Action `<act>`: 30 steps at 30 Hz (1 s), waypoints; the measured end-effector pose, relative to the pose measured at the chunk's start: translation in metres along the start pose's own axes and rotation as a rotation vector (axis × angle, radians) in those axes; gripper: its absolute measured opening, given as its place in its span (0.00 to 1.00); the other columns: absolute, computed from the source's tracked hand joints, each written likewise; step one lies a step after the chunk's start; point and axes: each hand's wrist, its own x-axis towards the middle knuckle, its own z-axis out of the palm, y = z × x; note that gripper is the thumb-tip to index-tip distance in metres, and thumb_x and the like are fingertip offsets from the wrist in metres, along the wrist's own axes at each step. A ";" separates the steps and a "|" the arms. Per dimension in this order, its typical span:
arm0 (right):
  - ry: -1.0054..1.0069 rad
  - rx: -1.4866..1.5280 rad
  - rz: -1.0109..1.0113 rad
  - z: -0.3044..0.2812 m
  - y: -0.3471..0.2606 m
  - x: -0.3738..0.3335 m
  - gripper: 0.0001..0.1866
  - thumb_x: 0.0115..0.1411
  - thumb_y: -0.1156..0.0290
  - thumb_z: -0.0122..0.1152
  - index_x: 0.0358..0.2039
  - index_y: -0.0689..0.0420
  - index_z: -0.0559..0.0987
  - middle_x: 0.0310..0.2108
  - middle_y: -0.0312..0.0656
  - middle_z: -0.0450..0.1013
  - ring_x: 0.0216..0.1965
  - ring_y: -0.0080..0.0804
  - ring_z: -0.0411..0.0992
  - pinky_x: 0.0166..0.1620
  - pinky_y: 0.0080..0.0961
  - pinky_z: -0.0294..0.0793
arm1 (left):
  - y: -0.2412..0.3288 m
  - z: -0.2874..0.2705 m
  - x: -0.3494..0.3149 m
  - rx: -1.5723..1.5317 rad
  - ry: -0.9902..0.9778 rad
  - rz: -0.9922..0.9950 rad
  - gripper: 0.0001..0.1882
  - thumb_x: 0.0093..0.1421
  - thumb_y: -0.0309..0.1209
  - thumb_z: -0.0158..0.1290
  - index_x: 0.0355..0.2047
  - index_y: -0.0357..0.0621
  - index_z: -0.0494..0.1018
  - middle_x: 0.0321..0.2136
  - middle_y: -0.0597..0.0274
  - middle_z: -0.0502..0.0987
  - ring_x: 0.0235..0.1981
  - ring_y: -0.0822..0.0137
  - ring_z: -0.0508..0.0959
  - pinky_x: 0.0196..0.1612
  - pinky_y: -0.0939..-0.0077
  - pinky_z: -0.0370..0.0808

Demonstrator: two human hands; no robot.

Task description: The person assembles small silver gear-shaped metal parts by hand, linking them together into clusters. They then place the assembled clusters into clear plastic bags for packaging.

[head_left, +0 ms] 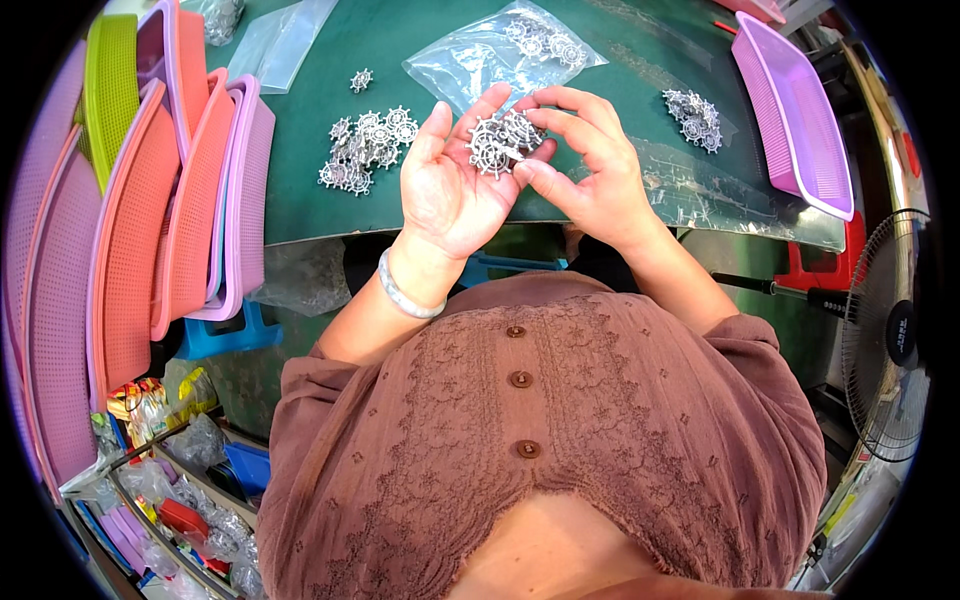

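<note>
Our left fingers [490, 97] lie loosely open, cradling a cluster of silver wheel charms [495, 150]; our right fingers [577, 98], half curled, touch its right side, though we cannot tell whether they grip any. Left of the fingers, a charm pile [368, 145] sits on the green tabletop [298, 180]; right, a smaller heap [693, 120]; beyond them, a clear bag [468, 60].

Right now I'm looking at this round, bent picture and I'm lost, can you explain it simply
There's no machine, just a person's bare hands, seen by a wide, edge-bending camera worn on their head, looking down. The left hand cups a cluster of silver wheel-shaped pieces; the right hand touches it with its fingers. Similar pieces lie on the green table: a left pile, a smaller right pile and a loose one, with a clear bag beyond and a purple basket at right.
</note>
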 end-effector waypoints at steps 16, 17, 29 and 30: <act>0.064 -0.033 -0.056 0.011 0.003 -0.007 0.16 0.38 0.72 0.64 0.31 0.58 0.73 0.39 0.43 0.68 0.41 0.46 0.64 0.45 0.37 0.64 | -0.007 -0.003 0.001 0.101 0.149 0.001 0.21 0.59 0.42 0.43 0.45 0.39 0.64 0.42 0.52 0.69 0.44 0.60 0.70 0.46 0.63 0.69; -0.009 0.011 -0.079 0.013 0.001 -0.004 0.18 0.37 0.73 0.65 0.33 0.57 0.73 0.42 0.45 0.66 0.43 0.45 0.63 0.47 0.38 0.63 | -0.008 -0.007 0.001 0.125 0.241 0.021 0.19 0.59 0.40 0.45 0.44 0.40 0.65 0.41 0.54 0.70 0.43 0.62 0.71 0.46 0.65 0.70; -0.230 -0.226 0.012 -0.093 0.066 0.045 0.15 0.47 0.66 0.61 0.35 0.59 0.75 0.37 0.46 0.70 0.40 0.44 0.68 0.43 0.34 0.67 | 0.003 -0.006 0.032 0.350 0.249 -0.053 0.15 0.53 0.22 0.47 0.42 0.44 0.64 0.28 0.56 0.69 0.24 0.68 0.68 0.22 0.84 0.66; -0.222 -0.282 0.076 -0.112 0.080 0.053 0.14 0.47 0.66 0.60 0.35 0.60 0.75 0.36 0.47 0.71 0.39 0.44 0.69 0.43 0.34 0.68 | 0.002 -0.007 0.032 0.456 0.237 -0.030 0.14 0.53 0.21 0.47 0.41 0.44 0.65 0.28 0.56 0.69 0.25 0.68 0.69 0.20 0.85 0.65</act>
